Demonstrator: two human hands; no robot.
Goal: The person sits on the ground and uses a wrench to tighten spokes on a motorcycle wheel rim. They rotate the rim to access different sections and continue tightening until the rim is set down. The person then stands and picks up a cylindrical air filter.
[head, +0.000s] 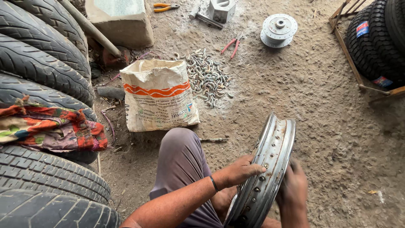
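A worn metal wheel rim [272, 158] with rows of spoke holes stands upright on edge in front of me, near my knee in grey trousers. My left hand [240, 170] lies over its left flank with the fingers spread across the holes. My right hand [294, 185] grips the rim's right flank from behind. A single thin spoke [214, 139] lies on the dirt just beyond my knee.
A white sack [158, 95] with orange stripes stands ahead, with a pile of small bent metal pieces [206, 76] beside it. A wheel hub [277, 29], red pliers [231, 44] and orange pliers [165, 6] lie farther off. Tyres are stacked left [38, 59] and far right [375, 38].
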